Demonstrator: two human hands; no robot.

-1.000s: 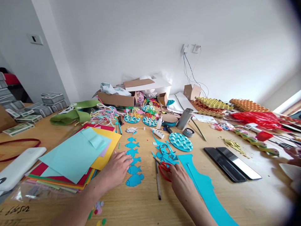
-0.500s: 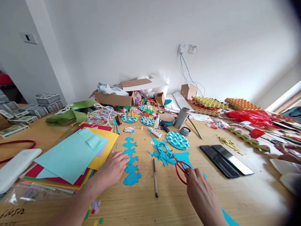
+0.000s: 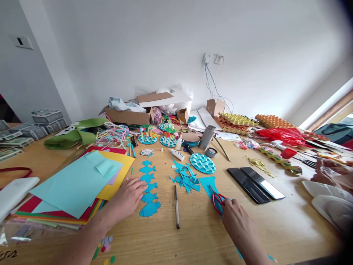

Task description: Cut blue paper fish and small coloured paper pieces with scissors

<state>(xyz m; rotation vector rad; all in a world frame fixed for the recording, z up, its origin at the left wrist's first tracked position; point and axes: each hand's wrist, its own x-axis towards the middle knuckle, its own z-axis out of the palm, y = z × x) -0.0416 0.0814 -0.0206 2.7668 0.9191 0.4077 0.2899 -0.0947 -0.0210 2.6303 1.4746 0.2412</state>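
A column of blue paper fish [image 3: 149, 209] lies on the table in front of me. My left hand [image 3: 130, 195] rests at its left side, fingers stretched out and touching some of the middle fish. To the right, my right hand [image 3: 237, 217] grips the red-handled scissors [image 3: 217, 198]. Their blades lie over a sheet of blue paper [image 3: 205, 182], which runs partly under the hand and wrist. Small blue paper scraps [image 3: 188, 179] are heaped left of that sheet. Between my hands lies a pen [image 3: 177, 208].
Coloured paper [image 3: 73, 180] is stacked on the left. Two dark phones [image 3: 249, 186] lie right, with another person's hand [image 3: 331, 171] at the far right. Behind stand a glue bottle [image 3: 178, 154], a wavy blue disc [image 3: 202, 163], a tape roll [image 3: 211, 152] and a metal flask [image 3: 207, 137].
My right hand has shifted the scissors slightly right and down, away from the scraps and onto the blue sheet. My left hand stays by the fish. The view has turned a little right.
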